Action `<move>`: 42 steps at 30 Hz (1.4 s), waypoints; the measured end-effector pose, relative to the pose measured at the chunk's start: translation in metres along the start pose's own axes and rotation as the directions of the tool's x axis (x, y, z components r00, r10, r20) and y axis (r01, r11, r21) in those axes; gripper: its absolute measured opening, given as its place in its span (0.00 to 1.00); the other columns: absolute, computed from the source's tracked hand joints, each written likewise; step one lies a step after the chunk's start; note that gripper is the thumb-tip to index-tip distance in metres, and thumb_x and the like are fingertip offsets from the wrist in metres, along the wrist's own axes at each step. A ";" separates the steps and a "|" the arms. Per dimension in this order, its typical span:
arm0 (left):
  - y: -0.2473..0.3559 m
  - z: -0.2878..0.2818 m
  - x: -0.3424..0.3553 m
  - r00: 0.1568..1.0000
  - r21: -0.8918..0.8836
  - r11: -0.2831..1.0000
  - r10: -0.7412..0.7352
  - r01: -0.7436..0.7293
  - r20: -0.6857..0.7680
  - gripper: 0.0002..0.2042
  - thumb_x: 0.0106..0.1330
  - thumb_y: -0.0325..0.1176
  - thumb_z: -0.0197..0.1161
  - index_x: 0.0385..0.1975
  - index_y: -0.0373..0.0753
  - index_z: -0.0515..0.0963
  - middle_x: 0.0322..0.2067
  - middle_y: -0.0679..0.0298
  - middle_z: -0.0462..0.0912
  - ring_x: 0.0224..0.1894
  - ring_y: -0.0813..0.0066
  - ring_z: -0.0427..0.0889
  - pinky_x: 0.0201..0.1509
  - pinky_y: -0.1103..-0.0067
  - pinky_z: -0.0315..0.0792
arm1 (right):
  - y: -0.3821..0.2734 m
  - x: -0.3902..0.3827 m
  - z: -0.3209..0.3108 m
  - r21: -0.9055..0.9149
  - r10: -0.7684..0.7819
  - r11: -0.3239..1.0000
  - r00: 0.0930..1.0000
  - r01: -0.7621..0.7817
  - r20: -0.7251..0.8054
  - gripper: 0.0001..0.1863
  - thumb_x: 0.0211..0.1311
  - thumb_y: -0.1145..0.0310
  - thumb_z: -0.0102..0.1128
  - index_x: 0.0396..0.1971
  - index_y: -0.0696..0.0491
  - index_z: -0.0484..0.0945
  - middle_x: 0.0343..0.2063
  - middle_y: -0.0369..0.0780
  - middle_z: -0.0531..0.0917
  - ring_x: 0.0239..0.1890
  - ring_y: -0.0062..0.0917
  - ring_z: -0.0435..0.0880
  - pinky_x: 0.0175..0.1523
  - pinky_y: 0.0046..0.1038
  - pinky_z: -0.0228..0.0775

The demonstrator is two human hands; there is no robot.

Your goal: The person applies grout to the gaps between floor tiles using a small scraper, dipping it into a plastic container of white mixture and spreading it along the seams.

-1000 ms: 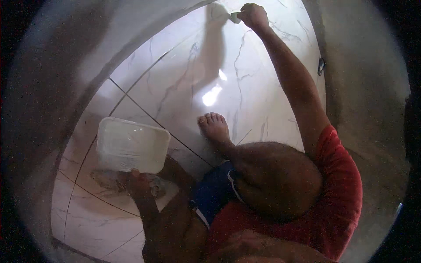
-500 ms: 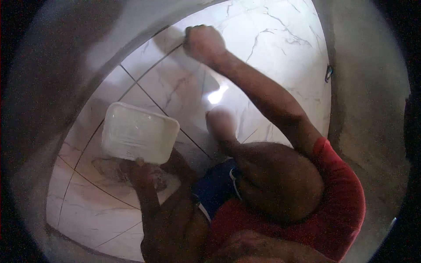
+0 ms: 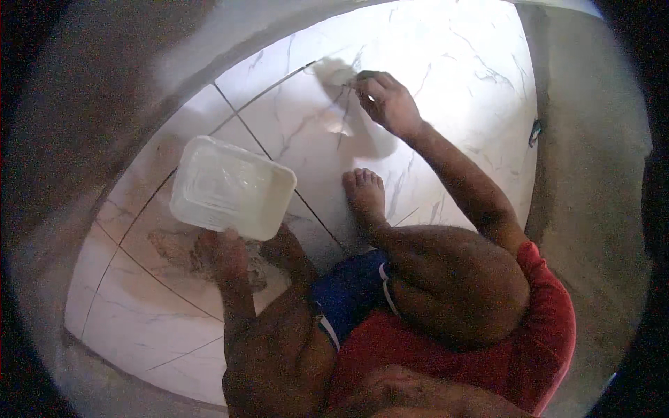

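Note:
A whitish rectangular plastic tub (image 3: 268, 202) is tilted so that its inside shows, over the tiles at left. My left hand (image 3: 226, 254) is closed on its near rim, with the thumb showing at the edge. Farther off and to the right, my right hand (image 3: 387, 101) is over the pale tiled floor, fingers curled toward the thumb with a small gap behind the tips. A pale, blurred patch (image 3: 333, 73) lies beside those fingertips; I cannot make out what it is, or what the fingers hold.
A crumpled, brownish see-through thing (image 3: 174, 247) lies on the floor (image 3: 153, 313) behind my left hand. My bare foot (image 3: 366, 195) stands between my hands. A grey wall (image 3: 139, 90) curves along the left, and a small dark object (image 3: 535, 132) is at the right wall's foot.
My right hand has moved right and a little nearer, from a fist into a looser curl. The tub has shifted slightly farther away and right, still in my left hand.

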State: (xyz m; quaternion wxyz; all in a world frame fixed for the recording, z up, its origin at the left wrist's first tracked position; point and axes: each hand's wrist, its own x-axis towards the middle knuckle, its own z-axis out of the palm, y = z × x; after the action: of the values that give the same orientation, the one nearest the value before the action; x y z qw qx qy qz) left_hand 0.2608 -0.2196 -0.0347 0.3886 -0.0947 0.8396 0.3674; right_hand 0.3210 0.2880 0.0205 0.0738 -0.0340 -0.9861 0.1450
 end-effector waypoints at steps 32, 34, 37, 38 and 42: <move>0.282 0.104 -0.029 0.990 -0.508 0.854 0.142 -0.110 0.025 0.32 0.59 0.29 0.71 0.62 0.37 0.62 0.57 0.58 0.71 0.58 0.62 0.73 0.62 0.66 0.71 | -0.006 -0.011 0.010 0.383 0.193 0.916 0.968 -0.118 -0.162 0.11 0.55 0.75 0.60 0.38 0.57 0.71 0.47 0.47 0.76 0.53 0.43 0.77 0.55 0.39 0.73; 0.282 0.120 -0.025 0.975 -0.546 0.821 0.220 -0.166 0.035 0.33 0.59 0.29 0.72 0.61 0.35 0.62 0.57 0.56 0.71 0.58 0.62 0.73 0.63 0.65 0.70 | 0.003 -0.028 0.005 0.475 0.305 0.859 0.936 -0.190 -0.177 0.15 0.58 0.77 0.61 0.46 0.54 0.75 0.47 0.46 0.79 0.49 0.43 0.80 0.51 0.34 0.77; 0.284 0.145 -0.022 0.968 -0.538 0.808 0.243 -0.240 -0.068 0.33 0.60 0.30 0.71 0.61 0.29 0.58 0.57 0.51 0.70 0.58 0.60 0.72 0.63 0.65 0.69 | 0.008 -0.043 -0.002 0.559 0.417 0.786 0.893 -0.263 -0.167 0.15 0.60 0.77 0.63 0.47 0.56 0.76 0.47 0.46 0.79 0.46 0.42 0.82 0.48 0.33 0.78; 0.285 0.153 -0.021 0.964 -0.491 0.832 0.196 -0.260 -0.178 0.34 0.62 0.31 0.69 0.61 0.25 0.56 0.57 0.48 0.68 0.58 0.59 0.71 0.64 0.67 0.69 | 0.009 -0.046 -0.003 0.566 0.422 0.781 0.891 -0.264 -0.166 0.15 0.60 0.77 0.63 0.47 0.56 0.76 0.47 0.46 0.79 0.46 0.42 0.82 0.48 0.33 0.78; 0.293 0.173 -0.012 0.936 -0.390 0.862 0.229 -0.323 -0.268 0.34 0.58 0.30 0.73 0.60 0.29 0.59 0.56 0.51 0.70 0.58 0.61 0.72 0.63 0.65 0.69 | 0.011 -0.049 -0.004 0.642 0.558 0.651 0.829 -0.405 -0.043 0.16 0.63 0.73 0.64 0.50 0.57 0.78 0.49 0.47 0.79 0.47 0.38 0.83 0.49 0.33 0.78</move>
State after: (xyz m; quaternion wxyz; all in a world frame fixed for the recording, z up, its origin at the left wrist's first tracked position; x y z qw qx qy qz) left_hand 0.2398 0.1069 0.0594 0.2095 -0.0944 0.7797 0.5825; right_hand 0.3701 0.2955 0.0147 0.1563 -0.2878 -0.8236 0.4630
